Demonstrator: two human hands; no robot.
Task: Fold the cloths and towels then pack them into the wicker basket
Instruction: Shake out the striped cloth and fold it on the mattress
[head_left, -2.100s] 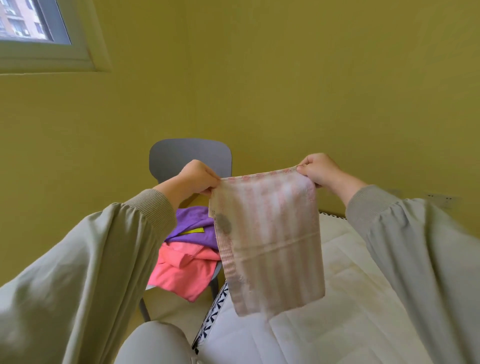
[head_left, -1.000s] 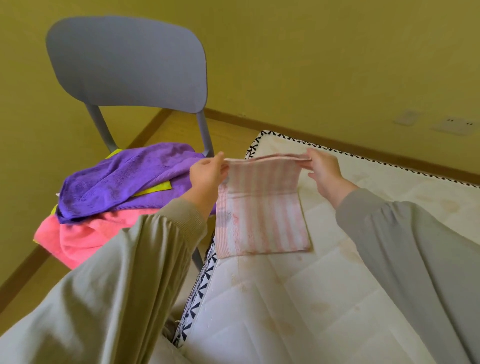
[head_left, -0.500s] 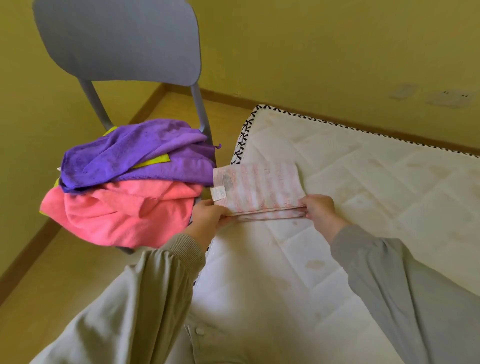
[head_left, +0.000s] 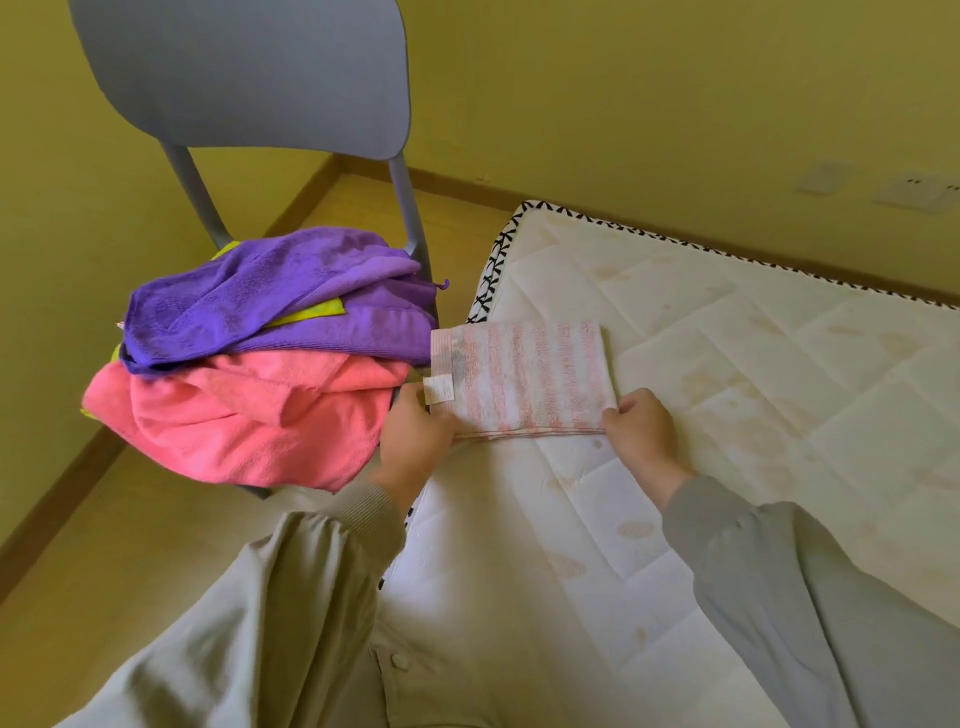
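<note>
While the left hand (head_left: 415, 441) and right hand (head_left: 641, 431) each pinch a near corner of the folded striped towel (head_left: 524, 374), which lies at the mattress (head_left: 727, 364) edge, an uneven release could let its layers slide apart or its left end droop off. Just left of that grip, a pink towel (head_left: 244, 415) and a purple towel (head_left: 270, 301) crowd the chair (head_left: 249, 78), close enough to snag. No basket shows.
</note>
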